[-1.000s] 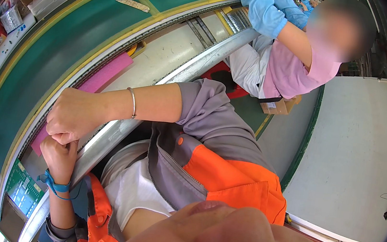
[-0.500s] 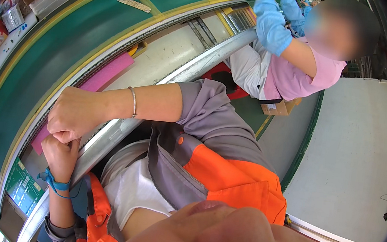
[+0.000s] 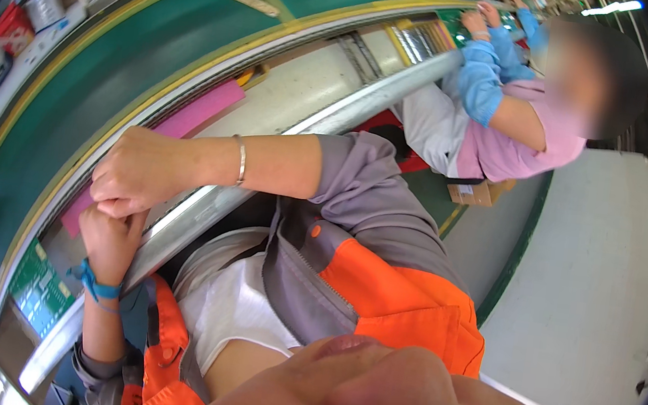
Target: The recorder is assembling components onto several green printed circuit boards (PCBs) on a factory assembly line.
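My left hand point(image 3: 111, 239), with a blue strap point(image 3: 96, 281) at its wrist, is closed just above the metal rail point(image 3: 174, 237). My right hand point(image 3: 138, 171), below a silver bangle point(image 3: 240, 161), is curled into a fist against the left hand's fingertips. Whatever the fingers pinch, if anything, is hidden between the two hands. Behind them lies a pink strip point(image 3: 202, 109) along the belt's edge. A green circuit board point(image 3: 41, 289) sits near my left wrist, between the belt edge and the rail.
A green conveyor belt point(image 3: 131, 57) with yellow lines curves past, carrying a flat pale strip point(image 3: 250, 1). To the right sits a co-worker point(image 3: 510, 132) with blue sleeves, hands over the line. A cardboard box point(image 3: 480, 193) stands below, near a pale panel point(image 3: 590, 276).
The whole view has shifted slightly. My hands keep the same closed pose together. The co-worker's hands show more fully, beside a green board.
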A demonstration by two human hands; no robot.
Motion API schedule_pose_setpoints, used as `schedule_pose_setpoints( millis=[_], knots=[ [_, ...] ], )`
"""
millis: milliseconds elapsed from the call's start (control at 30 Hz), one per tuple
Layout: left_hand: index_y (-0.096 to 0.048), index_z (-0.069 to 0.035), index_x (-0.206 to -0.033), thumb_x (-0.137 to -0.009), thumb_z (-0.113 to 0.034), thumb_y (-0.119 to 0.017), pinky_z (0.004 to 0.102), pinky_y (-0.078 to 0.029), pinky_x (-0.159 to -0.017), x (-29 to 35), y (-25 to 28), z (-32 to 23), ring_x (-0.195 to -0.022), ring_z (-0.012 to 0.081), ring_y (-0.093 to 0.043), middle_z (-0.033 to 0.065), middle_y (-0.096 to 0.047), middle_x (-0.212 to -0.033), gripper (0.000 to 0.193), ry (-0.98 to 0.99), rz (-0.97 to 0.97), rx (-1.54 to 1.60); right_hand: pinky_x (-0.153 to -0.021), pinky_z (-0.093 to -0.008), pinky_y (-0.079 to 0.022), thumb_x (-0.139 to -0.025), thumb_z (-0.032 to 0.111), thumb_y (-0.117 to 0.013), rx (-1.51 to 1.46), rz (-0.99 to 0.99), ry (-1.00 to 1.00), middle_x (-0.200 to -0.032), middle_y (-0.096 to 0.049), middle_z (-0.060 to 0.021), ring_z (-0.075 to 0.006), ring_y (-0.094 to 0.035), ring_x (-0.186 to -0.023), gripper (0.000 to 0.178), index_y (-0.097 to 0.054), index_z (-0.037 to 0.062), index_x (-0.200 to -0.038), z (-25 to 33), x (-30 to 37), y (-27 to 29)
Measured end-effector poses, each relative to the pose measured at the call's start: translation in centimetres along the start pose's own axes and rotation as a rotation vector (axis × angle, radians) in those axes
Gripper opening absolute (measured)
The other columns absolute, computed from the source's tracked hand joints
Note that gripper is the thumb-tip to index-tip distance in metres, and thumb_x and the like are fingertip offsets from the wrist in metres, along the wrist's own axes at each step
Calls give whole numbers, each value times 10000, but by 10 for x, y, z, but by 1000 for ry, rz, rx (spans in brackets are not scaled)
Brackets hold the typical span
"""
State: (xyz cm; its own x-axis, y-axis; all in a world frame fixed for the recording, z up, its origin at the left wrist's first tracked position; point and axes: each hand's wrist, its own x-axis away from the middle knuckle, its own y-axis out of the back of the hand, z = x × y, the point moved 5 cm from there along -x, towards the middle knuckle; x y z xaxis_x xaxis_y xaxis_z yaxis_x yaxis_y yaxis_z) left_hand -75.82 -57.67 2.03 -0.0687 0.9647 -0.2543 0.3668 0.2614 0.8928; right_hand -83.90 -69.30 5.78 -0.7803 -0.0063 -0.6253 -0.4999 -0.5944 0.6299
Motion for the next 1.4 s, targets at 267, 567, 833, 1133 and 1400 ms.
schedule_pose_setpoints(
  millis=[267,567,833,1133,1400],
  knots=[
    [-662,-66,-740,-893,-342,-742,490,-502,-603,-12,10,-2,-672,349,-656,122,-642,-702,325,-66,-39,-43,-552,-386,-512,-802,142,-753,53,63,28,-760,-649,-57,-260,-647,-657,136,-632,98,-757,5,-3,19],
    [-710,-55,-995,-911,-218,-740,450,-540,-833,111,135,89,-1001,339,-664,149,-672,-955,186,532,-621,-561,-516,-389,-417,-834,64,-727,152,38,-48,-633,-503,-106,-280,-519,-538,287,-493,51,-667,17,-16,20],
    [-721,-38,-1183,-962,-195,-673,497,-536,-906,208,116,148,-1057,398,-682,194,-720,-1125,276,808,-490,-362,-552,-397,-443,-909,124,-710,224,-12,-231,-670,-544,-118,-306,-558,-575,254,-568,46,-713,6,-15,33],
    [-682,-37,-1215,-924,-63,-653,492,-506,-924,54,42,-10,-1075,432,-634,192,-686,-1163,293,151,-307,171,-1136,-645,-335,-850,386,-791,530,282,-262,-1431,-599,-82,-309,-514,-1375,498,-689,133,-1267,83,53,-12],
    [-680,14,-1205,-991,-93,-639,439,-525,-892,55,34,-26,-1020,408,-668,212,-695,-1096,243,56,-175,180,-1154,-642,-305,-935,421,-714,770,163,-577,-1418,-634,-39,-311,-525,-1382,374,-747,109,-1139,61,141,64]
  ],
)
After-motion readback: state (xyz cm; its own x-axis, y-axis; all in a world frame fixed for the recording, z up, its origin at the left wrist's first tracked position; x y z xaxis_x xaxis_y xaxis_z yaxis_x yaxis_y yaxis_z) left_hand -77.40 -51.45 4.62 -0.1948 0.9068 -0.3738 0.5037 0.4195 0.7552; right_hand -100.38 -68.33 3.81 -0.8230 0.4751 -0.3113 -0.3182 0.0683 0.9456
